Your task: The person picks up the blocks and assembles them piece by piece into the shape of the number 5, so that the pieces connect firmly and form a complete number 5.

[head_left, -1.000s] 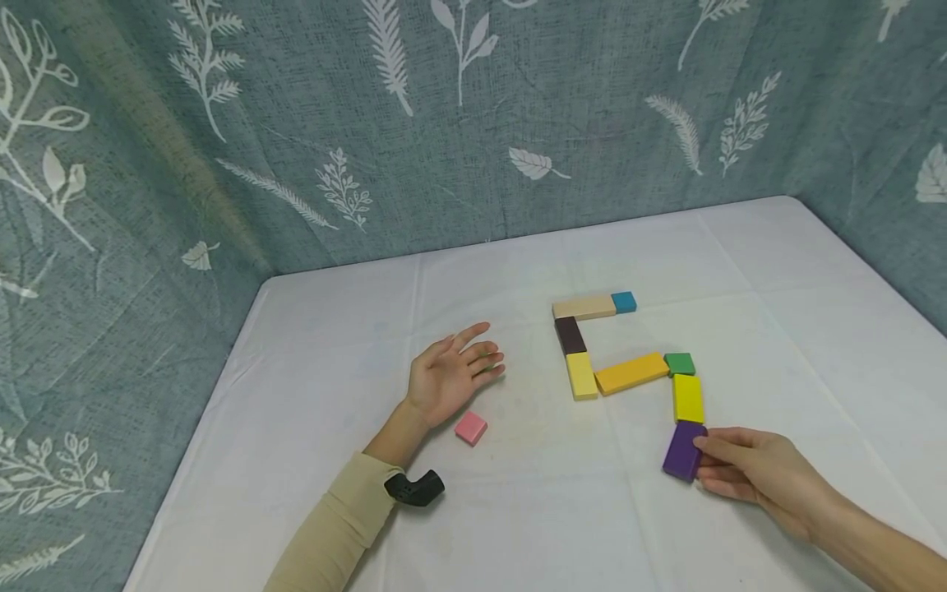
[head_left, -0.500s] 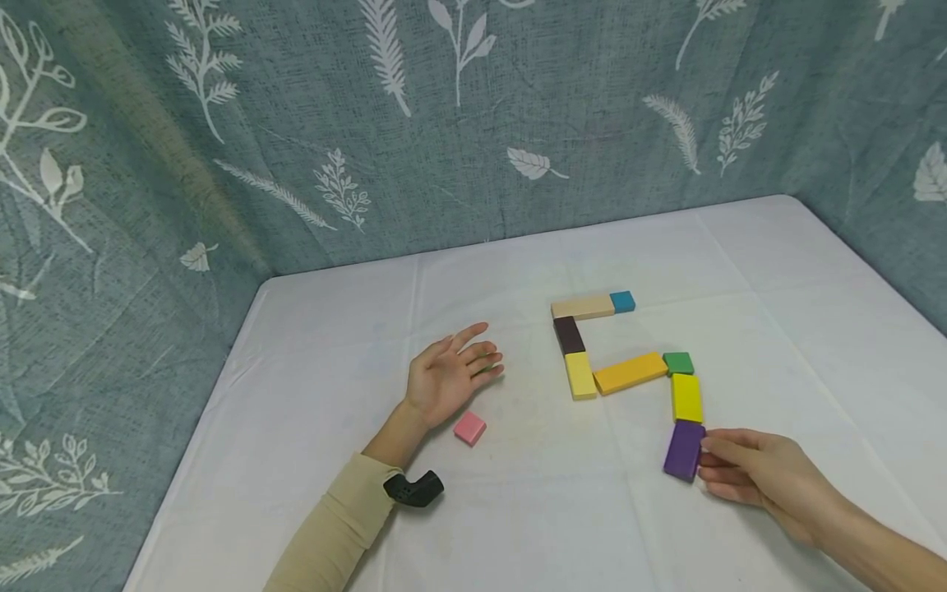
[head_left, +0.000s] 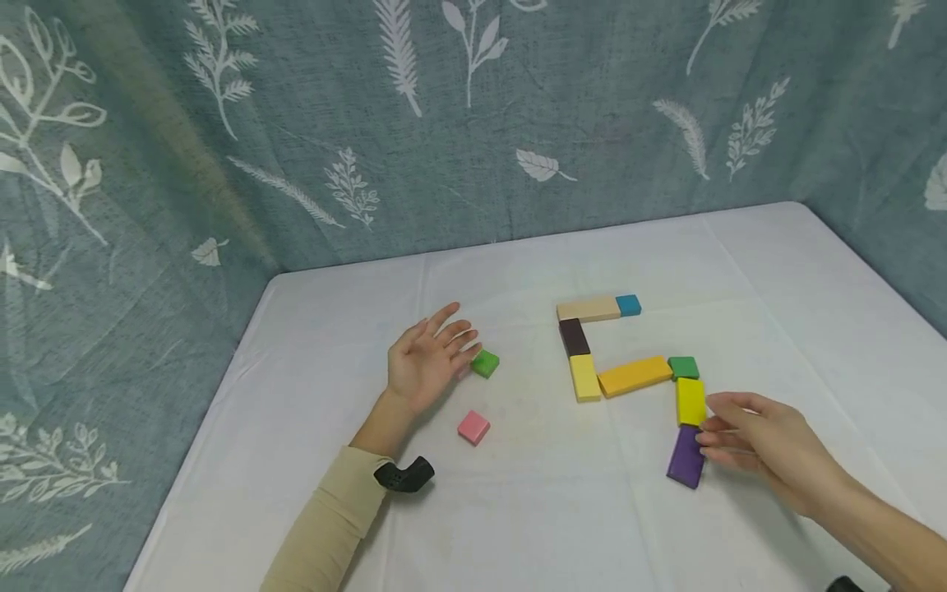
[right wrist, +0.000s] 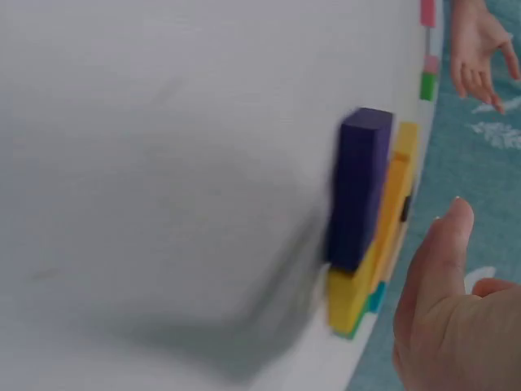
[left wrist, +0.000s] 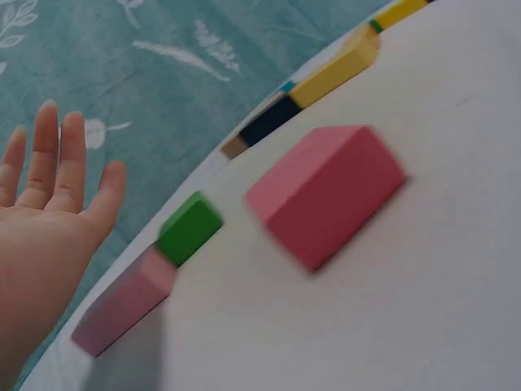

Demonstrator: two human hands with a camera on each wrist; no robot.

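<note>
My right hand [head_left: 765, 448] hovers just right of a purple block [head_left: 684, 462], its fingers loosely bent with nothing held. In the right wrist view the fingers stand apart from that block. The purple block meets the near end of a bright yellow block [head_left: 691, 401]. Over to the left, my left hand [head_left: 427, 370] is raised with the palm showing and fingers spread, holding nothing. Behind its fingertips lies a light green block [head_left: 485, 363]; a longer pink block [left wrist: 126, 303] touching it is mostly hidden in the head view. Nearer sits another pink block [head_left: 473, 427].
The row continues with a green block [head_left: 682, 367], an orange one [head_left: 635, 376], a pale yellow one [head_left: 584, 379], a dark brown one [head_left: 574, 338], a tan one [head_left: 589, 309] and a blue one [head_left: 628, 305]. A leaf-patterned curtain [head_left: 444, 181] borders the white table [head_left: 533, 510].
My right hand has let go of the purple block and risen slightly off it. The left hand has shifted left and away, uncovering the light green block. The purple block stays put.
</note>
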